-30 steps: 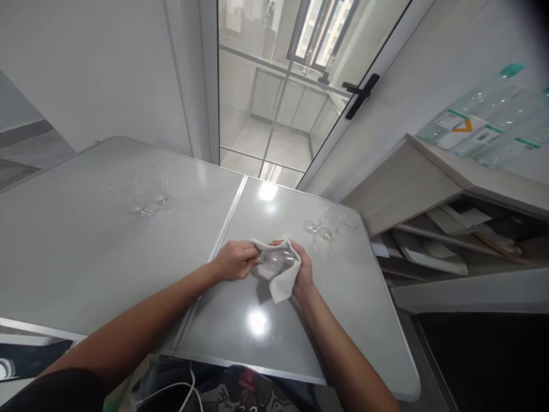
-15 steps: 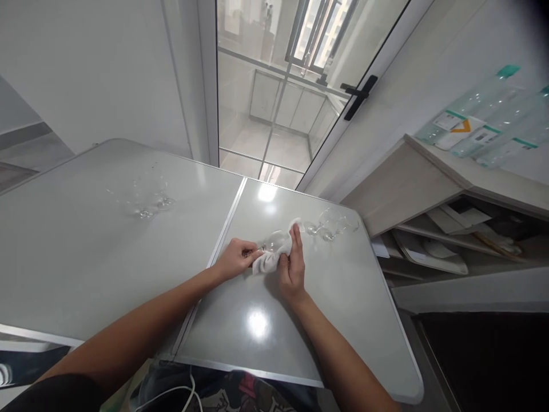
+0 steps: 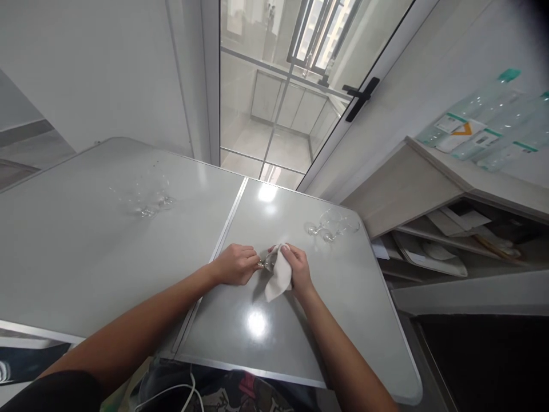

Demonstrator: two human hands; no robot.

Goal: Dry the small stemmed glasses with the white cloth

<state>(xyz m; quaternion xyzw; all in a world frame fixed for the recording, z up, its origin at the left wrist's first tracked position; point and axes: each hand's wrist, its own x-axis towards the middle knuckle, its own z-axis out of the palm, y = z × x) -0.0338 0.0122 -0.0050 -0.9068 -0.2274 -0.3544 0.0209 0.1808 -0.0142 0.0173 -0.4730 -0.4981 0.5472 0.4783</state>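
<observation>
My left hand [image 3: 238, 264] is closed around the stem end of a clear wine glass [image 3: 269, 261], held on its side above the table. My right hand [image 3: 299, 266] grips a white cloth [image 3: 279, 277] wrapped over the bowl of that glass. The cloth hides most of the bowl, and a loose end hangs down toward the table. Two clear stemmed glasses [image 3: 328, 234] stand to the right, beyond my right hand. Farther left, more clear stemmed glasses [image 3: 147, 212] stand on the table; their outlines are faint.
The grey table [image 3: 86, 263] has a metal seam [image 3: 231, 214] across it. Behind it is a glass door [image 3: 274, 131] with a black handle [image 3: 362, 98]. At the right, a wooden shelf unit [image 3: 412, 177] carries several empty plastic bottles [image 3: 467, 129].
My right hand has turned from upright with fingers extended to curled around the cloth and bowl. The cloth has gathered, with its end now hanging lower. My left hand has rolled over slightly.
</observation>
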